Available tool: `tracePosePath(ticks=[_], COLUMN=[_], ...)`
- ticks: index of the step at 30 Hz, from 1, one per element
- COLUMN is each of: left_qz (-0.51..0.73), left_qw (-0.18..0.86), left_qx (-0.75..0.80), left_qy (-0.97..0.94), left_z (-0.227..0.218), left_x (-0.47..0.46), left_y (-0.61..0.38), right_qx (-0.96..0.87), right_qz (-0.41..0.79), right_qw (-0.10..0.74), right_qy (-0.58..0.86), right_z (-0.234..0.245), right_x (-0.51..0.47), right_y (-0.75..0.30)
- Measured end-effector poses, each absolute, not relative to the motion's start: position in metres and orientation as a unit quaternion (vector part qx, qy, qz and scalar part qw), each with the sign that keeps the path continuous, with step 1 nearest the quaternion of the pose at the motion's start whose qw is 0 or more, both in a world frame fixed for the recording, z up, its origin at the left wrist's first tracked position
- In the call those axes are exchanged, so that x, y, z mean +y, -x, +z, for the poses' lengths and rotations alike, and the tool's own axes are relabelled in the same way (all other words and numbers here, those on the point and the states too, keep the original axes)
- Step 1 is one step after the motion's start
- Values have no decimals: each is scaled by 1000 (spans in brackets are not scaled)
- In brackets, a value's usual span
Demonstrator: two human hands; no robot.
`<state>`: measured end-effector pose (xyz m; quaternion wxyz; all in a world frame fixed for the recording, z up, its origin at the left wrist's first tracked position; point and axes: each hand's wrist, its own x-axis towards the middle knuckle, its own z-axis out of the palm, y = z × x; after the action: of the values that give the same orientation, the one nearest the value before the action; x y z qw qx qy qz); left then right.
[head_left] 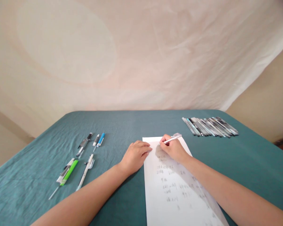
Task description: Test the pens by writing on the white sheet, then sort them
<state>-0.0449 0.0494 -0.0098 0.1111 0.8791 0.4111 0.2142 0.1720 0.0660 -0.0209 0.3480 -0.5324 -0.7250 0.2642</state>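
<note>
Pale cloth (141, 62) hangs beyond my green surface (118, 125) at twelve o'clock. Loose pens (69, 172) lie at nine. My left grip (136, 157), slightly apart, rests on paper (153, 194) at five; my right grip (173, 150) pinches a white pen (173, 138) there; pen row (209, 127), two.

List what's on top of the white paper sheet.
On the sheet: dark handwriting, the right hand holding a slim whitish pen, and the left hand overlapping the left edge. Whatever lies beneath both hands and the right forearm is hidden.
</note>
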Motion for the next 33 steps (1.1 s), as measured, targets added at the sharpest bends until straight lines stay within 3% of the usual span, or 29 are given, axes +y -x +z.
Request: tracePosePath(ticks=[33], left_qz=[217], left_qw=[110], left_qx=[408], left_qy=[-880], left_z=[-9], left_x=[50], left_y=[44], right_qx=[-726], right_qz=[253], right_qw=[341], right_qy=[541], right_z=[-21], right_x=[67], right_y=[-173])
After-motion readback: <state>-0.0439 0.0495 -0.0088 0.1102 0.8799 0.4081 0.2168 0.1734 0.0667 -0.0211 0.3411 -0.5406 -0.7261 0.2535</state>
